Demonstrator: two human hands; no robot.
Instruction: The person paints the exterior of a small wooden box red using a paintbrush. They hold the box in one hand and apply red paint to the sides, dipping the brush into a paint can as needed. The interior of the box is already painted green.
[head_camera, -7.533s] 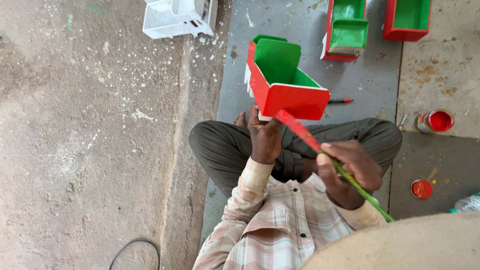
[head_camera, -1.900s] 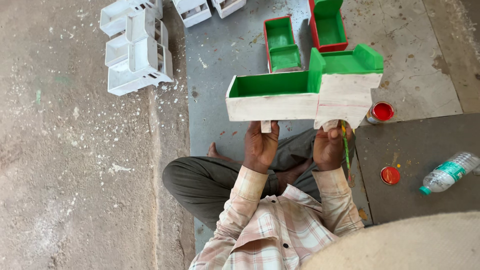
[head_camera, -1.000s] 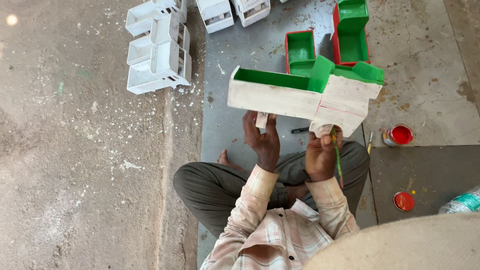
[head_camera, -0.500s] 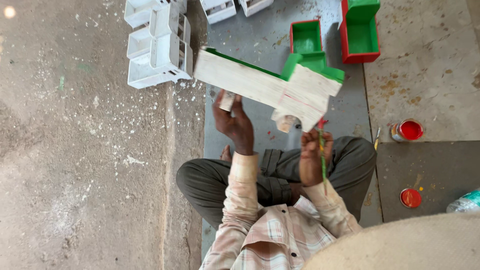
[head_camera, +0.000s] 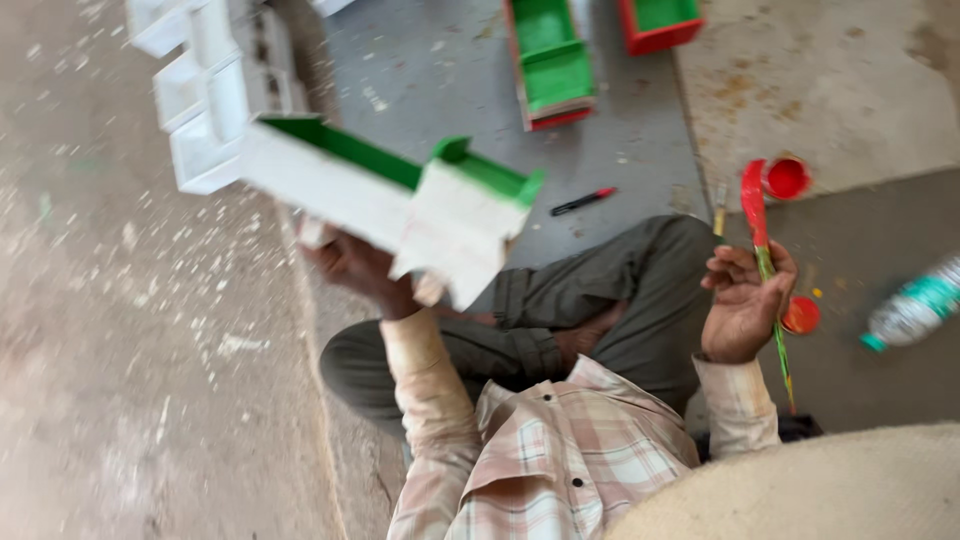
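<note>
The white wooden piece with green inside (head_camera: 400, 195) is held up off the floor at the left of the scene, above the person's knee. Its long axis runs from far-left down to near-right, the near-right end stepping up into a taller block with a green top. The left hand (head_camera: 360, 270) grips it from underneath, fingers closed around a small peg or foot on its white underside; most of the hand is hidden behind the piece.

The right hand (head_camera: 745, 305) is well apart from it, out to the right, and closes around a thin paintbrush (head_camera: 765, 260) whose green handle points near and whose red-loaded tip points far. So the piece lies to the left of the brush, with the person's folded leg in grey trousers (head_camera: 600, 300) between the two hands.

Just beyond the brush tip stands a small red paint pot (head_camera: 787, 178), and a red lid (head_camera: 800, 315) lies beside the right hand. A plastic bottle (head_camera: 915, 312) lies on its side at the far right. On the grey mat further off lie a red-and-black pen (head_camera: 583, 201) and a finished red-and-green piece (head_camera: 552, 62); unpainted white pieces (head_camera: 205, 85) are stacked at the far left.
</note>
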